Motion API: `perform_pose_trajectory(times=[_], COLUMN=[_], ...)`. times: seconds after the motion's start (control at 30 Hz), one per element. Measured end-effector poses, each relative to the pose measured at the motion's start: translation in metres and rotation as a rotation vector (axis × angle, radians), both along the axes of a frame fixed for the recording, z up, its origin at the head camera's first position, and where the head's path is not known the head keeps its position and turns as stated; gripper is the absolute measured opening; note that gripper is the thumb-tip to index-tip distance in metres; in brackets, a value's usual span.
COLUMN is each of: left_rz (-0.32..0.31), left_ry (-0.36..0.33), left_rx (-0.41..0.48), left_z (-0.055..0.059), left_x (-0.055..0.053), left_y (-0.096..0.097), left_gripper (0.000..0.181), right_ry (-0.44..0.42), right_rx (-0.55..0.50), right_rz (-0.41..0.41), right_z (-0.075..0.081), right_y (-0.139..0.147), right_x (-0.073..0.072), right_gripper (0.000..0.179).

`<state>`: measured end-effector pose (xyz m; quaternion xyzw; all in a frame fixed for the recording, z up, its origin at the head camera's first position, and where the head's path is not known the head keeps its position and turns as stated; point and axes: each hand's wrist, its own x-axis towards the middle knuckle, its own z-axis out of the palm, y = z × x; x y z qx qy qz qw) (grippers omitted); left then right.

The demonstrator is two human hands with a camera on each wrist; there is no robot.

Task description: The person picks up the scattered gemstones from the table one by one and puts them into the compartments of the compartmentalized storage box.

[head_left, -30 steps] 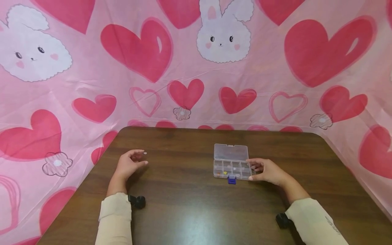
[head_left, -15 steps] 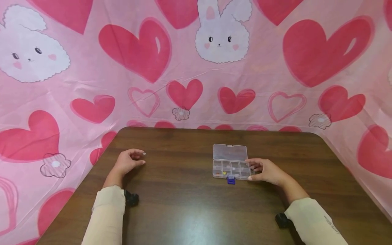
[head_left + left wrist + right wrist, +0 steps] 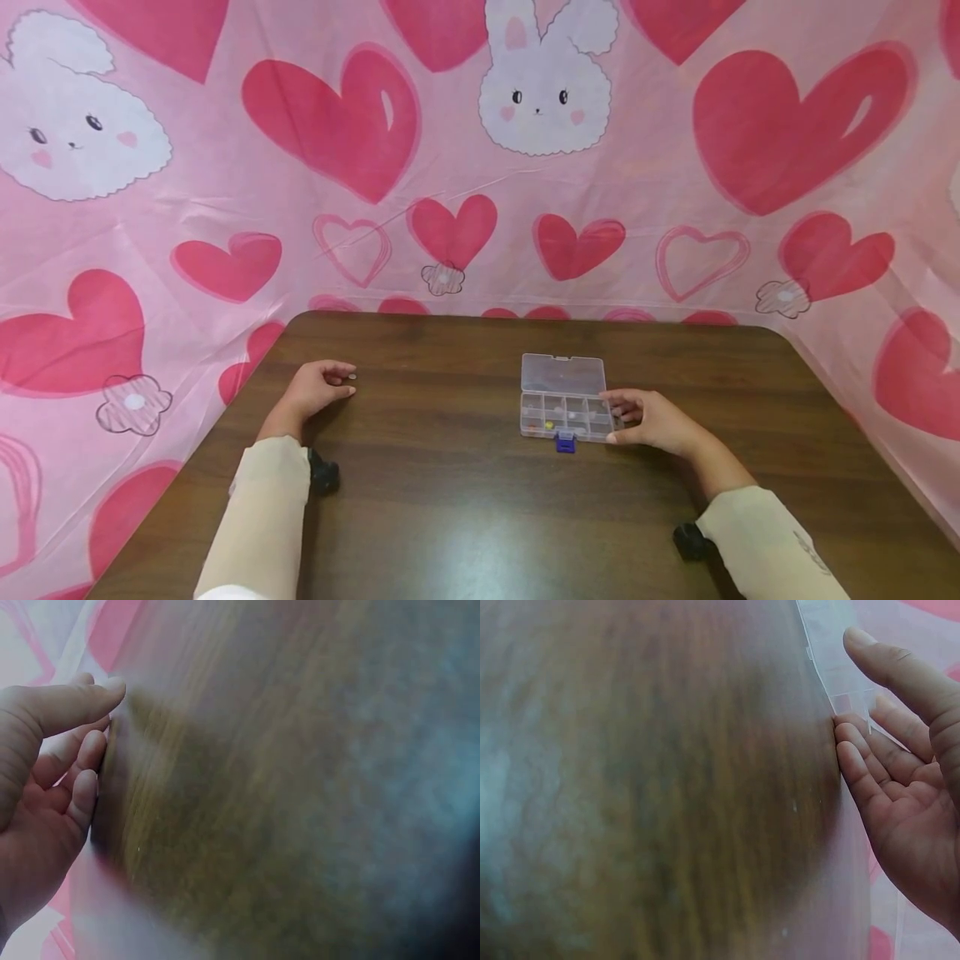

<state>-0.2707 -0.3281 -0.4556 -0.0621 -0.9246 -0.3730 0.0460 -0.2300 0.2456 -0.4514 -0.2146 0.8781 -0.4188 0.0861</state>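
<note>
A clear plastic compartment box (image 3: 564,375) stands with its lid laid back, right of the table's middle. A blue latch (image 3: 566,444) hangs at its front. My right hand (image 3: 654,423) grips the box's right end, thumb at the front corner and forefinger farther back. In the right wrist view the box (image 3: 832,645) shows beyond the fingers. At the far left of the table, a small whitish round piece (image 3: 352,377) shows between the parted thumb and fingertips of my left hand (image 3: 315,390). The left fingers are loosely bent, with nothing seen pinched in the left wrist view.
Inside the box are a yellow piece (image 3: 550,425), an orange one (image 3: 532,428) and several pale bits. The dark wooden table (image 3: 450,500) ends at a pink cloth (image 3: 465,175) with hearts and rabbits. Dark cameras sit at both wrists.
My left hand has moved slightly farther over the whitish piece, its thumb and fingertips drawing closer around it. The right hand and the box have stayed put.
</note>
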Motion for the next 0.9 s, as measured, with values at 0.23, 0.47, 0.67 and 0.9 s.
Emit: perform_pose_trajectory(times=[0.23,0.47,0.67,0.9], left_rz=[-0.006,-0.032,-0.045,-0.008], left_ry=[-0.041,-0.027,-0.007,-0.02], left_rx=[-0.081,-0.147,-0.134,-0.109], left_z=[0.004,0.0065,0.0064,0.0049], left_x=[-0.006,-0.009,-0.0079,-0.0047], left_y=[-0.0006,-0.0017,-0.002,0.0006], left_gripper=[0.038,0.029,0.018,0.015], right_ry=[-0.003,-0.009,-0.009,-0.023], right_rx=[-0.003,-0.017,-0.025,-0.026], right_rz=[-0.004,0.008,0.007,0.009], right_z=[-0.0008,-0.0012,0.0004,0.0014], right_y=[0.0009,0.0015,0.0021,0.0018], right_x=[-0.001,-0.0018,-0.0012,-0.0015], right_gripper=[0.065,0.065,0.065,0.066])
